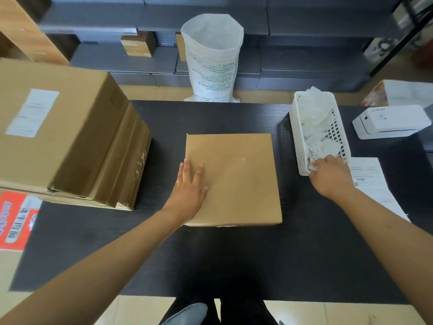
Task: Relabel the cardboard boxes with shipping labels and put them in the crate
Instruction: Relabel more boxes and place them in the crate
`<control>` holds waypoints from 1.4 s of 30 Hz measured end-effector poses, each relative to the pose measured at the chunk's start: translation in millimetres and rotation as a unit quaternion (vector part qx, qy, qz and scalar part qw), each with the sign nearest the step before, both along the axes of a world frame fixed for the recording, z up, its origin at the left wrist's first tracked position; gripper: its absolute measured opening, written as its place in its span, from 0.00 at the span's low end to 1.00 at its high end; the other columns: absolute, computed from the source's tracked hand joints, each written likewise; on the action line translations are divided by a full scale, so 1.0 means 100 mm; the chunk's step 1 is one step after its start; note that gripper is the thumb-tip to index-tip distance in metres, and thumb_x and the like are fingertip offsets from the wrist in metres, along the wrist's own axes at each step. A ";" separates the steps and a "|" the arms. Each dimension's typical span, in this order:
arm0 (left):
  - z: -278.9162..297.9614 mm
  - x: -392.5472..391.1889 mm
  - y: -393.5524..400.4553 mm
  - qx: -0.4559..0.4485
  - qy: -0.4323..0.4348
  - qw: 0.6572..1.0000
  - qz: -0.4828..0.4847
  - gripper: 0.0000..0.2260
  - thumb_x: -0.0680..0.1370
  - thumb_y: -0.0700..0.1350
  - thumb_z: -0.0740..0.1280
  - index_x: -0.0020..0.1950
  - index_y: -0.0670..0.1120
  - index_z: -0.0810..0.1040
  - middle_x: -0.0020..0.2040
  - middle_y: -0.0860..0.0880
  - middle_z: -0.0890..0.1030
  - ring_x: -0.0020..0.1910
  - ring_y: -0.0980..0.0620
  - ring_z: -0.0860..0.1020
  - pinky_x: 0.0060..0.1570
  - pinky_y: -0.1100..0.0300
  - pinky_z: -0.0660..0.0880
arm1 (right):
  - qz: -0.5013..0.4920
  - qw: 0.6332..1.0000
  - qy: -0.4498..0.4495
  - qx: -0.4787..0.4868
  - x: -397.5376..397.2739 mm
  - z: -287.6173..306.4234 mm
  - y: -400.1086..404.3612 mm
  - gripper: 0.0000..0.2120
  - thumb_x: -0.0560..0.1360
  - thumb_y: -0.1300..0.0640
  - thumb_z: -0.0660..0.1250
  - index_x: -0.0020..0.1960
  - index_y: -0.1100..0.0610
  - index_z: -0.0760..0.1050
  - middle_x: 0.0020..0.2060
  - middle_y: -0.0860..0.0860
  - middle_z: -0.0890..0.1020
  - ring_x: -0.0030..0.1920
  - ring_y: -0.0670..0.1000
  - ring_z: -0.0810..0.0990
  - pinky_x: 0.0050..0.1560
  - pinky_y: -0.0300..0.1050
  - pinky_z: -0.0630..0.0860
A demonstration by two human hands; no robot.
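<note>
Your left hand point(190, 186) lies flat, fingers straight, on the plain cardboard box point(232, 179) at the frame's centre. Your right hand point(329, 175) pinches crumpled white paper point(312, 167) at the near end of the white basket point(295, 134) — right of centre. A labelled box point(58, 137) sits left.

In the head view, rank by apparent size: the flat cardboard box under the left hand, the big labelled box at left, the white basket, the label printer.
1. Big labelled box, though it is nearer the camera.
2. Flat cardboard box.
3. White basket.
4. Label printer, close to the basket, so that order is unsure.
</note>
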State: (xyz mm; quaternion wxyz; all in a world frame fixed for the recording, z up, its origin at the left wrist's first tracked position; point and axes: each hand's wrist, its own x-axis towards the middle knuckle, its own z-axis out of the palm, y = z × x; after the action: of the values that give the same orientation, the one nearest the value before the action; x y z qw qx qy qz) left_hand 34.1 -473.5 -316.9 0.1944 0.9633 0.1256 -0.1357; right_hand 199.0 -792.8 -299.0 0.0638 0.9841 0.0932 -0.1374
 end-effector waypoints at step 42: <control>0.94 0.84 -2.66 0.149 -0.031 0.958 -0.244 0.18 0.80 0.49 0.59 0.68 0.44 0.67 0.63 0.43 0.71 0.62 0.43 0.71 0.60 0.51 0.68 | -0.041 0.999 -0.025 0.001 -0.81 0.85 -1.92 0.15 0.79 0.56 0.56 0.64 0.57 0.71 0.58 0.55 0.76 0.59 0.55 0.72 0.55 0.47 0.69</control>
State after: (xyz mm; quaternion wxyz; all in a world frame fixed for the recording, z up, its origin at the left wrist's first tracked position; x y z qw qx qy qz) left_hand 117.8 -739.6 -222.6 0.0131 0.9865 -0.1003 -0.1292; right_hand 117.9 -985.2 -214.0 0.0590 0.9903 0.0514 -0.1146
